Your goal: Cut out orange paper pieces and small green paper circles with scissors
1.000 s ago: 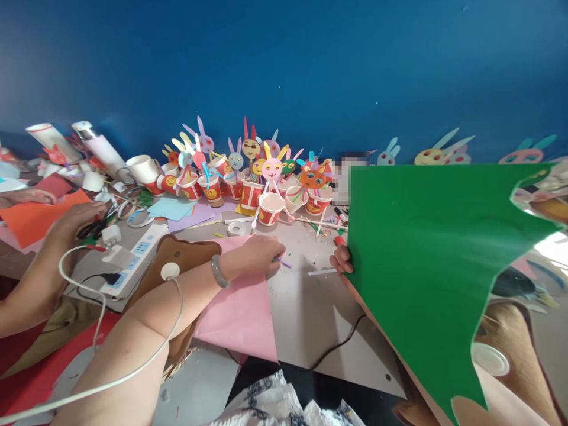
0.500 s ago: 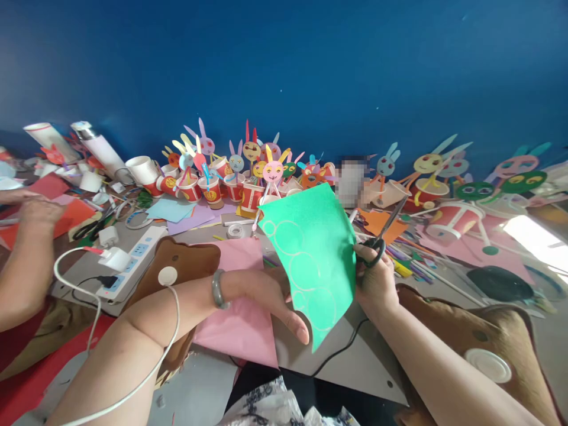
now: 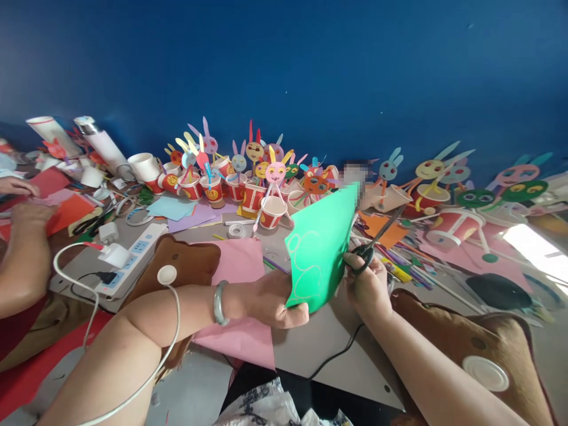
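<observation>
The left hand [image 3: 270, 299] was closed in a pinch on the lower corner of the green sheet [image 3: 322, 248], thumb on the near face, holding it upright and tilted just above the table [image 3: 310, 349]. Pale drawn circles [image 3: 306, 272] showed on the sheet's lower half, directly above that thumb. The right hand [image 3: 368, 287], just to the right of the sheet's edge, was wrapped around the scissors [image 3: 382, 232], fingers through the black loops; the blades pointed up and away from the hand, seemingly near-closed, and did not touch the paper. In my judgement the work stood at lining up a cut, with no cut begun. A cut along the circles would call for opening the blades, bringing them to the sheet's right edge, and turning the paper with the left hand to follow the curve. A pink sheet [image 3: 242, 260] lay under the left wrist, and paper-cup figures [image 3: 270, 207] stood beyond both hands.
</observation>
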`<state>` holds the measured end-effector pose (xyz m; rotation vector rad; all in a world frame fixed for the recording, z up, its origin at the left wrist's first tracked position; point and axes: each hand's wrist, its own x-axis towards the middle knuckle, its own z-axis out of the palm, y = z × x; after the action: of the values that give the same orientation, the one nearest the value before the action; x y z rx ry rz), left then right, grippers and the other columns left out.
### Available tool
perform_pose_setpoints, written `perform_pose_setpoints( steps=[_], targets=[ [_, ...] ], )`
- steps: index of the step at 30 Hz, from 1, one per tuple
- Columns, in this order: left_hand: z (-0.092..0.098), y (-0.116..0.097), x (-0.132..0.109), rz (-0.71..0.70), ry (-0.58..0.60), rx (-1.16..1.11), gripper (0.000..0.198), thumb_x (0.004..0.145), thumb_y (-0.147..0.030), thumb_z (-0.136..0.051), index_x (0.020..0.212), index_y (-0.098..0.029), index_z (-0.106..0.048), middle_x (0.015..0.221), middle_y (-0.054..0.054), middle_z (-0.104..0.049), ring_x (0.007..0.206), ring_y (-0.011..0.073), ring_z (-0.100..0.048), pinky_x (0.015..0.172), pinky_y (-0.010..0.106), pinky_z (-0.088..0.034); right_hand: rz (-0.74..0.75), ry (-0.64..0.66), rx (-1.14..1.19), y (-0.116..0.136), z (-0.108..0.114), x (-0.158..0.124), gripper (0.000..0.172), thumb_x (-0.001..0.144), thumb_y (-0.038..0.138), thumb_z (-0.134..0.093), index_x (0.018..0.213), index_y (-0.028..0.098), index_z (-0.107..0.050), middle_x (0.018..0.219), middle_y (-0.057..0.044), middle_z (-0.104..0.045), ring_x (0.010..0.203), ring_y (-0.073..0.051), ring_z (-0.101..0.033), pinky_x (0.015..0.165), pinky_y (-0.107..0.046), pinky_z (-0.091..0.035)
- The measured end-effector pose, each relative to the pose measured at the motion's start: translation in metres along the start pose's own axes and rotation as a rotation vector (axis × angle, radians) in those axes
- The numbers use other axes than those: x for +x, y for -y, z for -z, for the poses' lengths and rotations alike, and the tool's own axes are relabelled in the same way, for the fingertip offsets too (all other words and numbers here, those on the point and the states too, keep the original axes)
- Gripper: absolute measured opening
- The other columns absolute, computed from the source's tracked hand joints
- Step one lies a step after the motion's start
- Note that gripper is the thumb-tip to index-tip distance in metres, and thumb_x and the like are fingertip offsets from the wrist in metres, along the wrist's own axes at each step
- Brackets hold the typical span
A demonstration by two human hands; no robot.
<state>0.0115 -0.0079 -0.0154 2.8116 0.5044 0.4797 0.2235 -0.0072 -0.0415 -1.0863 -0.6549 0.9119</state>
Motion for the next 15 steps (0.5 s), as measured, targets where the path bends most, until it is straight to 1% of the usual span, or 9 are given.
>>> perform_pose_setpoints(
  steps=[2,5,7,9,12,15],
  targets=[
    [-0.001,0.003,0.0,0.025,0.005,0.011,0.011,0.084,-0.018,-0.045,0.081,-0.02,-0.055,0.079,0.003,-0.066,0.077,0.0188,-0.061,0.078,0.033,-0.051,-0.002,0.012,-0.005,-0.001,0.001,0.002,0.017,0.056,0.016,-0.07,0.061,0.02,-0.055,0.057,0.007,-0.052,0.055,-0.009,-0.044,0.053,-0.023,-0.036],
    [-0.005,0.007,0.0,0.058,-0.005,0.033,0.011,0.085,-0.022,-0.044,0.084,-0.02,-0.055,0.079,0.005,-0.065,0.074,0.0207,-0.06,0.071,0.034,-0.049,-0.052,-0.001,-0.002,-0.002,0.002,0.005,0.017,0.056,0.017,-0.069,0.059,0.02,-0.052,0.055,0.007,-0.05,0.053,-0.009,-0.042,0.052,-0.023,-0.035],
    [-0.008,0.01,0.0,0.071,-0.006,0.055,0.015,0.087,-0.023,-0.044,0.093,-0.019,-0.056,0.083,0.006,-0.066,0.073,0.0212,-0.06,0.066,0.034,-0.048,-0.065,-0.019,0.0,-0.001,0.001,0.005,0.018,0.055,0.018,-0.069,0.057,0.021,-0.051,0.055,0.007,-0.05,0.053,-0.009,-0.042,0.051,-0.023,-0.035],
    [-0.011,0.012,-0.001,0.07,-0.02,0.092,0.024,0.088,-0.023,-0.043,0.107,-0.018,-0.056,0.088,0.008,-0.067,0.073,0.0217,-0.061,0.063,0.034,-0.048,-0.056,-0.022,-0.001,0.0,-0.001,0.004,0.017,0.054,0.02,-0.069,0.059,0.021,-0.053,0.058,0.006,-0.055,0.055,-0.01,-0.046,0.053,-0.023,-0.038],
    [-0.015,0.017,-0.001,0.01,-0.089,0.138,0.038,0.09,-0.023,-0.042,0.126,-0.016,-0.049,0.099,0.012,-0.068,0.084,0.0235,-0.065,0.067,0.034,-0.049,-0.05,-0.02,-0.011,0.0,-0.002,0.0,0.014,0.056,0.021,-0.07,0.063,0.022,-0.057,0.064,0.005,-0.06,0.061,-0.012,-0.053,0.059,-0.024,-0.043],
    [-0.015,0.02,-0.001,-0.095,-0.123,0.149,0.042,0.093,-0.026,-0.042,0.134,-0.014,-0.044,0.116,0.015,-0.067,0.097,0.0237,-0.066,0.075,0.035,-0.05,-0.059,0.0,-0.036,-0.001,-0.003,-0.004,0.01,0.058,0.022,-0.07,0.065,0.022,-0.063,0.065,0.004,-0.061,0.064,-0.013,-0.054,0.061,-0.025,-0.043]
  ],
)
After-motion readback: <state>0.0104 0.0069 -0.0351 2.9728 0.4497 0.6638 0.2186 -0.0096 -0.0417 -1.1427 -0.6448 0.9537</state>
